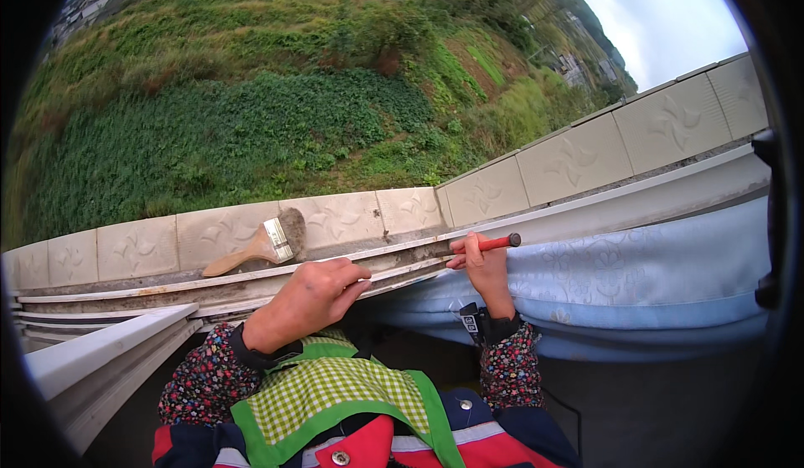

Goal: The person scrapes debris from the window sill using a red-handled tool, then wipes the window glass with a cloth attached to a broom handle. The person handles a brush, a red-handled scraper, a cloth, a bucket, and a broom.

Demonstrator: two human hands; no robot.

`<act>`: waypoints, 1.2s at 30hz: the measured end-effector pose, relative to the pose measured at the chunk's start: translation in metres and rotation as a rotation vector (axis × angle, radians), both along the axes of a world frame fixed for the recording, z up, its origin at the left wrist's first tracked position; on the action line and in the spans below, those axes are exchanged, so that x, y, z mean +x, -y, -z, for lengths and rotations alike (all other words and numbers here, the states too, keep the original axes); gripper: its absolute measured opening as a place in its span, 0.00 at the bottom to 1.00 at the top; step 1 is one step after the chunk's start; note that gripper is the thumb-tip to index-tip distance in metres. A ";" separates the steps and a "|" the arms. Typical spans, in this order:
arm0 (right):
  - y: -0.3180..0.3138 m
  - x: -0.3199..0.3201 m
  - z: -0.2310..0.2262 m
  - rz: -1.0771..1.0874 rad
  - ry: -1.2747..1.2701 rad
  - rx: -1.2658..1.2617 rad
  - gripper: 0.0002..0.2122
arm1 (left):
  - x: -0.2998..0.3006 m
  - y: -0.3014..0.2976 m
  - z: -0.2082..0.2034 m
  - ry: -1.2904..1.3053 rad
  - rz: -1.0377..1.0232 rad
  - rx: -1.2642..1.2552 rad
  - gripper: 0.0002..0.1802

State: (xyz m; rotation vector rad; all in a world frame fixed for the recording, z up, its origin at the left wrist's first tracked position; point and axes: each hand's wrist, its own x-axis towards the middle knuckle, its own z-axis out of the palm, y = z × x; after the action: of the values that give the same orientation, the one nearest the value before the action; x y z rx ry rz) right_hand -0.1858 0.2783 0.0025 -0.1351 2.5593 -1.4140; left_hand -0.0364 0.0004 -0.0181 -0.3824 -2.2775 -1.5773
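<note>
My right hand (484,274) is closed round the red handle of a screwdriver (497,243). Its dark butt end points right, and its thin shaft reaches left over the dirty window track (394,260). My left hand (303,302) hovers at the near edge of the track, fingers curled and pressed together with the thumb; whether anything is between them is hidden. Beyond the left hand, a paintbrush (276,238) with a wooden handle and pale bristles lies on the ledge, leaning against the tiles.
Cream patterned tiles (331,217) line the outer ledge and turn a corner to the right. A white window sash (117,347) stands at the left. Pale blue curtain (636,280) hangs along the right side. Green slope (251,133) lies far below outside.
</note>
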 end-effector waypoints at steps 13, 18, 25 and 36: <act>0.017 0.014 -0.004 -0.050 -0.051 0.088 0.20 | -0.005 0.003 0.005 0.036 0.016 0.022 0.05; 0.015 0.004 -0.005 0.013 -0.182 0.172 0.19 | -0.004 0.005 0.006 0.049 0.014 0.042 0.05; 0.020 0.031 0.002 -0.125 -0.098 0.046 0.17 | -0.004 0.001 0.008 0.033 0.019 0.022 0.05; 0.021 0.050 0.009 -0.100 -0.239 0.098 0.15 | -0.001 0.001 0.006 0.049 0.040 -0.016 0.05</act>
State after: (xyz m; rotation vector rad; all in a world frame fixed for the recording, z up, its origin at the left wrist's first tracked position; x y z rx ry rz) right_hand -0.1355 0.2572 -0.0063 -0.4346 2.7608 -1.3036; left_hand -0.0379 -0.0005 -0.0241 -0.4000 -2.3346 -1.6060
